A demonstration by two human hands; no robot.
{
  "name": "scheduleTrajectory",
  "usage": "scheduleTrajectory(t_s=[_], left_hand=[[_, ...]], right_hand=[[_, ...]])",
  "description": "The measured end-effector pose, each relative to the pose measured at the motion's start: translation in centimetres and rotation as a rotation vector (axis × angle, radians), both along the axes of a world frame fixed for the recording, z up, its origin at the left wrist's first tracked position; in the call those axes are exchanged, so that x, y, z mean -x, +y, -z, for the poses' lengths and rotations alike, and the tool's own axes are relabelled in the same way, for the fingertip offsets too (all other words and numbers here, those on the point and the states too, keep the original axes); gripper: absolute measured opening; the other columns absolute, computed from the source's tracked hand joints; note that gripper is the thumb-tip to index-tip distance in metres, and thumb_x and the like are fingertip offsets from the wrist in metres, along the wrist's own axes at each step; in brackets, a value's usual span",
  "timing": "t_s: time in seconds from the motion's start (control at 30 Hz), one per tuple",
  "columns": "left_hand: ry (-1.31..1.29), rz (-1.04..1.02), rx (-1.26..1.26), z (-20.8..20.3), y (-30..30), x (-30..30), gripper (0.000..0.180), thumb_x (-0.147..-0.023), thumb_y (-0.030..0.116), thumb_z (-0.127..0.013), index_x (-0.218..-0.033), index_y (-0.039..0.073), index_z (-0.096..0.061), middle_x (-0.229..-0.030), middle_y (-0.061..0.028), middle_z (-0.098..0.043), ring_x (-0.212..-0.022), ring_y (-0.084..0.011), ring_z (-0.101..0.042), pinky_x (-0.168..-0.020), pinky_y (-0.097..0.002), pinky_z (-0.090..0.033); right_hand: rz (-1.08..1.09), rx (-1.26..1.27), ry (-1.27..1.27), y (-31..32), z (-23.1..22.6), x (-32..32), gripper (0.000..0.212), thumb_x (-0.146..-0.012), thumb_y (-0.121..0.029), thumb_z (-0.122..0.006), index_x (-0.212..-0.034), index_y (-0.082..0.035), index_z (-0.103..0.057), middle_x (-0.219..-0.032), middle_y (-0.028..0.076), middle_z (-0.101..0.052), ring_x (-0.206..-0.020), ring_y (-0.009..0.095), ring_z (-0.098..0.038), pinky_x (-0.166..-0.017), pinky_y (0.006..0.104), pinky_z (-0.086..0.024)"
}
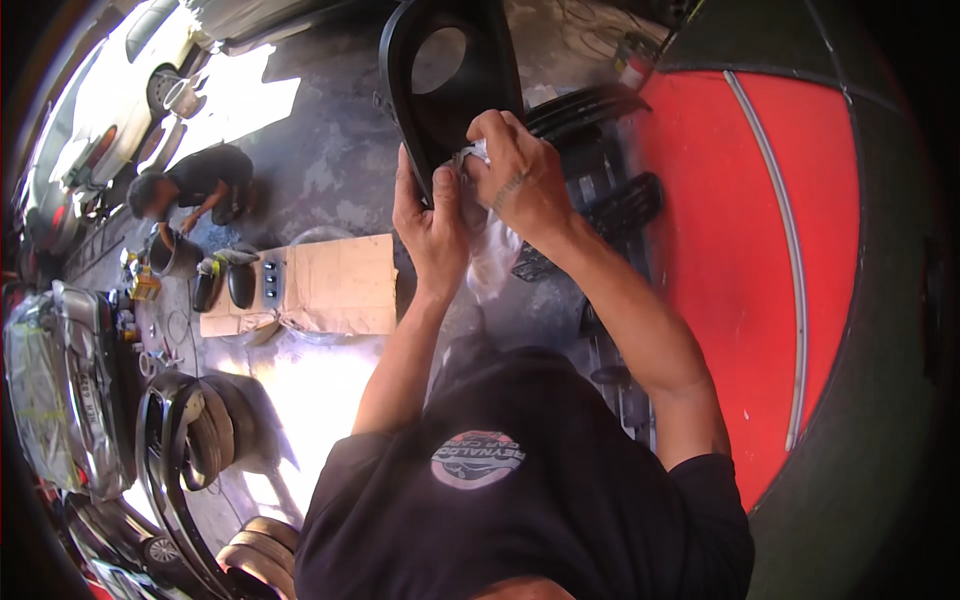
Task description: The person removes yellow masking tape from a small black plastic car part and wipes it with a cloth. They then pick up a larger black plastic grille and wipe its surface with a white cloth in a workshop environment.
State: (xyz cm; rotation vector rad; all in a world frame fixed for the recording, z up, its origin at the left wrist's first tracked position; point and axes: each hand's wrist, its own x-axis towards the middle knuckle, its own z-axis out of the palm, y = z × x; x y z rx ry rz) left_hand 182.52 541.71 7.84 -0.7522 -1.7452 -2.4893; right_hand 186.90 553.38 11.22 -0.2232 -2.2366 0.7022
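Observation:
A black plastic bezel [466, 95] with a large round opening is held up ahead of me, its near end downward. My left hand [432, 222] grips the near left edge of the bezel, with thumb and fingers on either side of it. In my right hand [520, 182] a crumpled white cloth [492, 255] is bunched between the fingers and hangs down below them. That hand presses the cloth near the bezel's lower end, close to my left thumb. The fingertips under the cloth are partly hidden.
A flat cardboard sheet [345, 285] with small black parts lies on the floor. Another person [200, 185] crouches by a dark bucket [175, 254]. Tyres [215, 430] and a wrapped bumper [65, 390] stand left. Slatted black parts [585, 110] and a red panel [740, 250] lie right.

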Motion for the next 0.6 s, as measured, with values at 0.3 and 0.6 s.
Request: scheduleTrajectory(t_s=[0.3,0.6], left_hand=[[0.085,-0.014,0.050,1.4,0.0,0.7,0.052,-0.107,0.016,-0.064,-0.151,-0.006,-0.049,-0.123,-0.0099,-0.070,-0.108,-0.0134,-0.065,-0.098,-0.0278,-0.051],[-0.035,0.022,0.020,1.1,0.1,1.2,0.050,-0.108,0.018,-0.064,-0.150,-0.006,-0.051,-0.118,-0.0086,-0.072,-0.103,-0.0135,-0.065,-0.093,-0.0270,-0.051]], right_hand=[[-0.021,0.116,-0.135,1.2,3.0,0.5,0.017,-0.079,0.000,-0.072,-0.091,-0.001,-0.060,-0.091,0.020,-0.070,-0.086,0.045,-0.068,-0.071,0.0507,-0.053],[0.030,0.309,-0.268,0.6,3.3,-0.6,0.015,-0.082,-0.005,-0.073,-0.092,0.000,-0.064,-0.089,0.022,-0.071,-0.091,0.044,-0.070,-0.075,0.0501,-0.055]])
